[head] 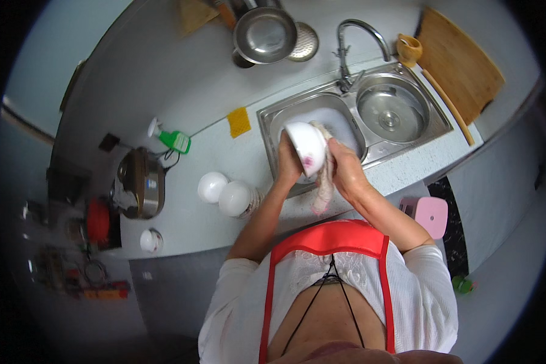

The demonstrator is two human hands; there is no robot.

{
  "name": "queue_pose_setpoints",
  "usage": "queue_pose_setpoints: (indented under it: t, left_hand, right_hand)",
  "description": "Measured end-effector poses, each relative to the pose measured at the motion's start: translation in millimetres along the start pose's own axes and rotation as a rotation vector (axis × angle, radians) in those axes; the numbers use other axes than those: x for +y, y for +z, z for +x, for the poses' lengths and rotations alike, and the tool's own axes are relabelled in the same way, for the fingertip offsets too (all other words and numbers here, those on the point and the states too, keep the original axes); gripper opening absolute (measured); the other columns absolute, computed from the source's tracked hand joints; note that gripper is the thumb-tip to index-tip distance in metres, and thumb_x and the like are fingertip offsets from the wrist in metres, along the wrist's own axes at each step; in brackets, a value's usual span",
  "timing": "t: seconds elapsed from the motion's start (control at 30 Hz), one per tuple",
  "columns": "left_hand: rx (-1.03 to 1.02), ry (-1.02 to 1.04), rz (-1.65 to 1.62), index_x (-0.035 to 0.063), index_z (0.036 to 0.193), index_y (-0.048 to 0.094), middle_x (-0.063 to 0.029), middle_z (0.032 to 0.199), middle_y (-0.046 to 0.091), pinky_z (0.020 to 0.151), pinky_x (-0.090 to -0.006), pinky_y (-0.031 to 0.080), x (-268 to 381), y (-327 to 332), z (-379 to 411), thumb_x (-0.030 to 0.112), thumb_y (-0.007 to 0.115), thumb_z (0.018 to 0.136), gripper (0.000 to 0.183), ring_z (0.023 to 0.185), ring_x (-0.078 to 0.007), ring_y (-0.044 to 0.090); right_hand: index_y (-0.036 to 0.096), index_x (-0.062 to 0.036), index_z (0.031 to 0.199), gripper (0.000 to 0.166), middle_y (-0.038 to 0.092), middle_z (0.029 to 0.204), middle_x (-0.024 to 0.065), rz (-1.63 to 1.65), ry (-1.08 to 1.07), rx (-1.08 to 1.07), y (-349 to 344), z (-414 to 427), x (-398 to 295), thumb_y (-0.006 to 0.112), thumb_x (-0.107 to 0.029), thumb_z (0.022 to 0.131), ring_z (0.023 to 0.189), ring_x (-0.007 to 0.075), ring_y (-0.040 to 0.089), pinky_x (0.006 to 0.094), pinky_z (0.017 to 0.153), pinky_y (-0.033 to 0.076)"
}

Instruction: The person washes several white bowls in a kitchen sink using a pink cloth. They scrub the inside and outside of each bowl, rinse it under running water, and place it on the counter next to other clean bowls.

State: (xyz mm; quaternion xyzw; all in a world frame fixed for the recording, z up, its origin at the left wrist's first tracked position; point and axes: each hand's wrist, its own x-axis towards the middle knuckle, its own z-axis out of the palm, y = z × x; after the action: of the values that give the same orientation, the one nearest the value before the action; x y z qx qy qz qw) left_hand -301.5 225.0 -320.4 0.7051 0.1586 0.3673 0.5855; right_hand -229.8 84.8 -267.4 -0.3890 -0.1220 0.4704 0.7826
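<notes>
A white bowl [307, 148] with a pink floral mark is tilted on its side above the left sink basin [285, 117]. My left hand [290, 161] grips it, its fingers partly hidden behind the bowl. In my right hand [347, 166] a pale, wet-looking cloth [324, 184] is pressed against the bowl's outside, one end hanging towards the counter edge. White suds [346, 132] cover the water in the basin below. To the left of my left forearm stand a white bowl [213, 187] and a stack of bowls [235, 199].
A chrome faucet [343, 59] rises behind the sink, beside the right round basin [366, 102]. Leftward are a yellow sponge cloth [239, 122], a green spray bottle [175, 141] and a rice cooker [152, 189]. At right lean a wooden cutting board [459, 63] and a rolling pin [448, 105]. Pans [265, 35] hang above.
</notes>
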Motion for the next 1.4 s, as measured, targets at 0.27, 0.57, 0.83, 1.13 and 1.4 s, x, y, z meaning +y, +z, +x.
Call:
queue_pose_setpoints:
  t: [0.27,0.57,0.83,1.13,1.4]
  left_hand:
    - [0.084,0.22,0.575,-0.0001,0.097,0.045,-0.0267,0.078,0.058,0.063,-0.0475,0.043,32.1,-34.4,-25.5,0.001,0.059,0.08,0.022,0.077,-0.0479,0.055]
    - [0.976,0.018,0.487,-0.0044,0.106,0.05,-0.0212,0.089,0.061,0.073,-0.0416,0.046,32.8,-222.4,-87.7,0.009,0.064,0.081,0.031,0.081,-0.0336,0.059]
    - [1.805,-0.268,0.679,-0.0064,0.113,0.049,-0.0249,0.097,0.063,0.078,-0.044,0.048,10.2,-527.6,-264.6,0.007,0.059,0.081,0.036,0.088,-0.0402,0.062]
    - [1.91,-0.89,0.909,-0.0025,0.103,0.056,-0.0237,0.093,0.065,0.076,-0.043,0.053,22.7,-625.5,-303.5,0.009,0.057,0.082,0.024,0.088,-0.0366,0.065]
    - [1.78,-1.109,0.876,-0.0005,0.103,0.058,-0.0201,0.095,0.066,0.077,-0.0399,0.055,-17.4,-683.5,-326.0,0.011,0.058,0.081,0.025,0.089,-0.0331,0.066]
  right_hand:
    - [0.053,0.0033,0.118,0.037,0.059,0.113,0.0134,-0.074,0.104,0.062,-1.8,-6.3,4.8,0.041,-0.025,0.096,0.106,0.0239,0.056,0.0365,0.088,0.045]
    - [0.048,-0.0002,0.127,0.042,0.052,0.129,0.0142,-0.034,0.088,0.018,11.3,19.9,-21.2,0.04,-0.028,0.097,0.119,0.0269,0.05,0.0419,0.104,0.036]
    - [0.048,-0.0029,0.127,0.042,0.054,0.126,0.0127,-0.145,0.106,0.062,-20.6,20.6,-30.7,0.04,-0.03,0.097,0.113,0.0267,0.054,0.0459,0.096,0.043]
    - [0.051,-0.0029,0.123,0.04,0.058,0.118,0.0109,-0.285,0.161,0.098,14.2,6.4,-1.7,0.046,-0.031,0.095,0.107,0.0243,0.057,0.0408,0.09,0.046]
    - [0.052,-0.0028,0.121,0.036,0.059,0.118,0.0103,-0.326,0.124,0.149,31.1,4.4,8.5,0.045,-0.029,0.096,0.106,0.0229,0.058,0.0389,0.091,0.047]
